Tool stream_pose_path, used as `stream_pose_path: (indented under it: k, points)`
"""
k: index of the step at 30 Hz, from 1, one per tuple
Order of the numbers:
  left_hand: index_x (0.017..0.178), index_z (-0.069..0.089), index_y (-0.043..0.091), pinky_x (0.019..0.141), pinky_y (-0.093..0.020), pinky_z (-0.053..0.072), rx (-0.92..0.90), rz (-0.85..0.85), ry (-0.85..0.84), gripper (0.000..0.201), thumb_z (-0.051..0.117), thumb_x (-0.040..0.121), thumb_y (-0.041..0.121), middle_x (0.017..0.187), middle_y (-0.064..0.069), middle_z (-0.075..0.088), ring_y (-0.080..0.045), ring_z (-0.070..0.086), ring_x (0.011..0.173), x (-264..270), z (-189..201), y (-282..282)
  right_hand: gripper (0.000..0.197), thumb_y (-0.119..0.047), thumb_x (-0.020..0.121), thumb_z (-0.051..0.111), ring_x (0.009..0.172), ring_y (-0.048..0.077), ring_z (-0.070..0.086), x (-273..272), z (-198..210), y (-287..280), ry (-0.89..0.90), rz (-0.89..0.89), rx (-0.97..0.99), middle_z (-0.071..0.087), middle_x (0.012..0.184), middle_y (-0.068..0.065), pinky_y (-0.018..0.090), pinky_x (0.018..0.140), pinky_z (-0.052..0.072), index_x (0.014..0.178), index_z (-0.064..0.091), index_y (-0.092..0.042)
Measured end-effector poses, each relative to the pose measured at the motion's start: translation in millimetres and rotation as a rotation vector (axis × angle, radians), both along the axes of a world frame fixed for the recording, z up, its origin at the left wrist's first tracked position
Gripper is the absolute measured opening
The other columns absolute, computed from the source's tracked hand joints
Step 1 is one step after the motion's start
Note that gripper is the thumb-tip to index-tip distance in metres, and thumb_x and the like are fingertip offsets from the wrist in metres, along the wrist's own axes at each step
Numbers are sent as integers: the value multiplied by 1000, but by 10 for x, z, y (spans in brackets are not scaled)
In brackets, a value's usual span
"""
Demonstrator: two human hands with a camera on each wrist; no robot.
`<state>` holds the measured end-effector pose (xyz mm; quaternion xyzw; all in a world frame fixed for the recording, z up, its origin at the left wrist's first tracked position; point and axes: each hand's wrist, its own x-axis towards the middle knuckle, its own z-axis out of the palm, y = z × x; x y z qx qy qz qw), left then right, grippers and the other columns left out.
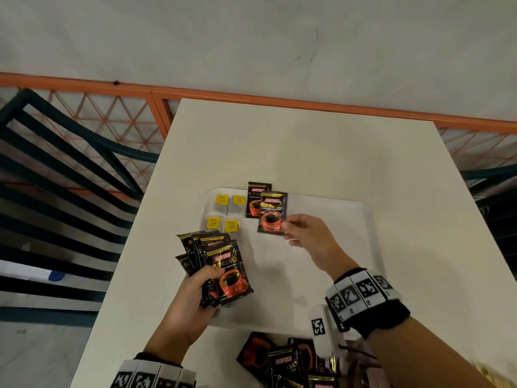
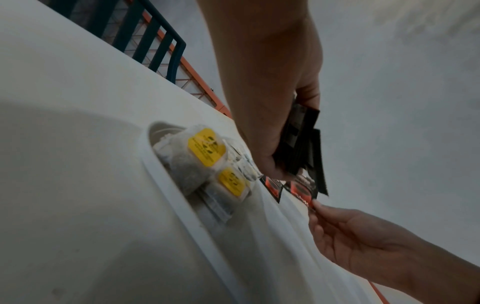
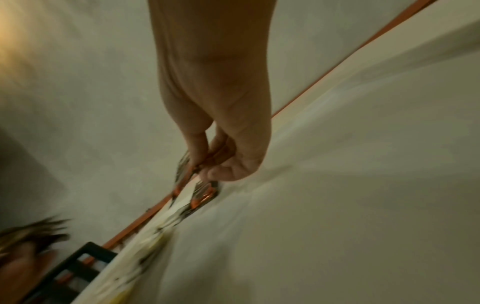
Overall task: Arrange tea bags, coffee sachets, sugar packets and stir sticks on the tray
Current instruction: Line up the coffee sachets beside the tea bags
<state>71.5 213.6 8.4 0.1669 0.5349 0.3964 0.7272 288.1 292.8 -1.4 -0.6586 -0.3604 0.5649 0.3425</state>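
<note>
A white tray lies on the white table. Several tea bags with yellow tags sit in its far left corner. One black coffee sachet lies flat beside them. My right hand pinches a second coffee sachet by its lower right corner, just above the tray and overlapping the first. My left hand grips a fanned bundle of coffee sachets over the tray's left edge.
A loose pile of coffee sachets lies at the table's near edge, in front of the tray. A dark railing and an orange mesh fence stand to the left of and behind the table. A white wall rises beyond.
</note>
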Motion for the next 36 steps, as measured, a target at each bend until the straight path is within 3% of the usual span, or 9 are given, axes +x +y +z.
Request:
stream_pose_path:
  k: [4, 8, 13, 18, 23, 25, 32, 34, 36]
  points:
    - [113, 57, 6, 46, -21, 47, 11, -32, 18, 49, 63, 66, 14, 78, -8, 70, -17, 66, 59, 22, 38, -33, 11, -8, 87, 61, 59, 11, 48, 148, -151, 222, -183, -142, -25, 59, 72, 3, 19, 55, 38, 97, 64, -8]
    - [120, 55, 4, 55, -27, 43, 16, -44, 28, 64, 68, 58, 15, 76, -6, 71, -14, 67, 59, 26, 12, -43, 12, -10, 85, 63, 64, 14, 50, 123, -249, 341, -297, -144, -10, 59, 70, 1, 20, 58, 38, 96, 66, -6]
    - [122, 53, 5, 49, -23, 45, -2, -25, 11, 38, 50, 84, 7, 82, -7, 69, -10, 67, 56, 41, 18, -54, 9, -14, 84, 64, 74, 20, 56, 75, -311, 389, -421, -162, 25, 64, 88, 8, 21, 54, 42, 92, 60, -12]
    - [115, 56, 11, 54, -25, 45, 4, -26, 1, 32, 50, 85, 5, 83, -6, 71, -14, 68, 64, 34, 13, -53, 13, -12, 85, 64, 81, 25, 63, 45, -324, 380, -462, -168, 71, 68, 96, 13, 34, 75, 53, 97, 60, -7]
    - [114, 56, 11, 44, -19, 48, 11, -12, 7, 31, 51, 85, 4, 82, -6, 71, -13, 69, 62, 65, 41, -49, 18, -15, 88, 59, 65, 14, 54, 4, -249, 283, -521, -146, 169, 61, 79, 3, 18, 55, 41, 103, 58, -4]
    - [118, 54, 7, 40, -17, 46, 12, 1, 9, 33, 50, 86, 3, 84, -9, 68, -12, 68, 56, 84, 61, -46, 15, -17, 89, 57, 65, 6, 51, -65, -174, 194, -500, -55, 181, 56, 74, -6, 13, 56, 38, 101, 59, -8]
    - [123, 53, 9, 39, -20, 46, 32, 32, 44, 37, 53, 86, 5, 97, -14, 67, -23, 65, 72, 104, 111, -28, 34, -40, 96, 41, 67, 9, 58, -297, 158, -252, -128, 572, -36, 64, 78, -5, 18, 58, 43, 91, 64, -14]
    - [122, 54, 11, 45, -24, 50, 46, 49, 52, 39, 57, 84, 8, 101, -15, 67, -27, 65, 81, 104, 119, -24, 32, -39, 96, 42, 71, 11, 60, -303, 195, -350, -42, 619, -58, 64, 80, -4, 19, 61, 46, 90, 63, -15]
    - [122, 56, 14, 63, -33, 55, 68, 72, 51, 45, 62, 77, 12, 106, -16, 69, -31, 67, 90, 84, 105, -24, 22, -33, 94, 50, 75, 11, 60, -302, 199, -418, -4, 644, -53, 64, 83, -3, 19, 65, 47, 92, 62, -15]
